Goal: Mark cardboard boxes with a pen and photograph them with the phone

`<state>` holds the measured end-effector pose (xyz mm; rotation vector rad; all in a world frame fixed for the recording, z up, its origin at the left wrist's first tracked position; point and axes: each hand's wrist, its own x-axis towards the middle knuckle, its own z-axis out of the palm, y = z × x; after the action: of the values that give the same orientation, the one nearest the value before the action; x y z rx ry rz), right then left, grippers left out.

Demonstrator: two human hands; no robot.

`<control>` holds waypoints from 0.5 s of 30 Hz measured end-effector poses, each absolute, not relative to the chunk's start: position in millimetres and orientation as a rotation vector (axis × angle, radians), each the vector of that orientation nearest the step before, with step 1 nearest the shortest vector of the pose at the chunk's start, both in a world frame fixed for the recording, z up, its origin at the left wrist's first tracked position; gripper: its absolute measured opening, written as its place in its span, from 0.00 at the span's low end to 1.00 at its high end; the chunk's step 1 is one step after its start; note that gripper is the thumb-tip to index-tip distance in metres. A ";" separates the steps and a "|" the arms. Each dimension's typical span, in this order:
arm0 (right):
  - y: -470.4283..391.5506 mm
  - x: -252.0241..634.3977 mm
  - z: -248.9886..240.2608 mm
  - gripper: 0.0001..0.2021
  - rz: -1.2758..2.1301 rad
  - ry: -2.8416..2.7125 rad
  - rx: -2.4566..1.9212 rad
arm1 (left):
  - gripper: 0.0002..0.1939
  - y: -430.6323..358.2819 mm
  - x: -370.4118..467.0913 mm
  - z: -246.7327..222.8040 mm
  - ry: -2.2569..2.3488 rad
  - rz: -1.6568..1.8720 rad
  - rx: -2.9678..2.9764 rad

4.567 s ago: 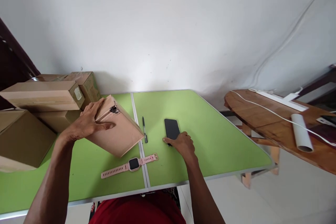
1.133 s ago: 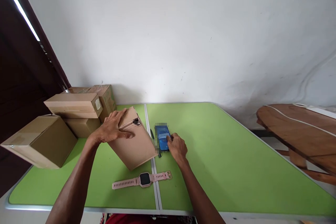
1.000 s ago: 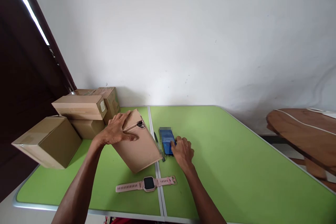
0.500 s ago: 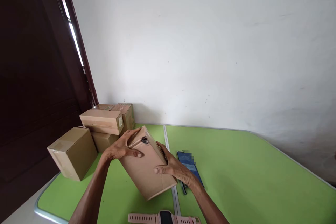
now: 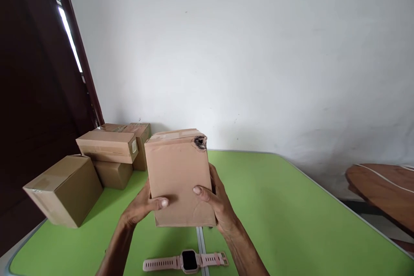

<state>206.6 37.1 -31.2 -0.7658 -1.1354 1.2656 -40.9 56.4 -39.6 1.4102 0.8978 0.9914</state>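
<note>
A brown cardboard box (image 5: pixel 181 172) is held up above the green table, its broad side facing me. The upper right corner has a blackened, burnt-looking hole (image 5: pixel 200 142), and tape runs along the top edge. My left hand (image 5: pixel 145 202) grips the lower left side, thumb on the front face. On the right side, my right hand (image 5: pixel 216 200) does the same, with its fingers behind the box. Below the box, a pink smartwatch (image 5: pixel 189 261) lies with its strap spread flat on the table.
Several closed cardboard boxes stand at the left, among them a long box (image 5: pixel 106 145) on top of others and a larger box (image 5: pixel 64 192) nearer me. The green table (image 5: pixel 291 224) meets a white wall. A brown wooden tabletop (image 5: pixel 384 189) is at the right.
The box has turned from a tilt to nearly upright, and its burnt corner has moved to the upper right. My left hand has slid lower. The phone is now out of sight.
</note>
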 end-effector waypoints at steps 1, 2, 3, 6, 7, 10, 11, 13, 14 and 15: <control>34.6 206.2 -27.2 0.47 1.254 -1.129 -0.761 | 0.66 51.9 -33.1 -42.0 0.884 1.049 1.387; 32.0 206.2 -23.5 0.47 1.244 -1.127 -0.757 | 0.63 47.4 -25.9 -43.2 0.875 1.125 1.358; 29.2 206.7 -20.2 0.46 1.238 -1.131 -0.751 | 0.60 42.8 -19.6 -43.4 0.870 1.203 1.321; 20.5 211.3 -14.0 0.45 1.210 -1.163 -0.735 | 0.56 30.3 -6.2 -41.5 0.886 1.335 1.203; 17.8 213.6 -13.3 0.45 1.191 -1.176 -0.744 | 0.57 27.2 -3.6 -40.9 0.895 1.338 1.189; 10.5 218.9 -16.5 0.46 1.083 -1.206 -0.873 | 0.61 23.1 1.9 -39.7 0.934 1.306 1.245; 8.2 219.1 -19.3 0.46 1.025 -1.206 -0.949 | 0.62 23.5 4.0 -39.2 0.951 1.304 1.291; 3.6 216.1 -26.6 0.44 0.904 -1.200 -1.088 | 0.63 26.4 10.4 -38.3 0.997 1.351 1.402; 1.3 213.2 -30.8 0.45 0.864 -1.194 -1.137 | 0.63 28.3 15.0 -38.2 1.032 1.400 1.461; -0.6 210.0 -34.9 0.48 0.843 -1.187 -1.176 | 0.63 30.1 20.4 -38.5 1.076 1.453 1.519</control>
<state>210.0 -0.6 -34.9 -1.1756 -1.1868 0.8434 20.4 30.1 -38.5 1.5185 1.0755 1.4528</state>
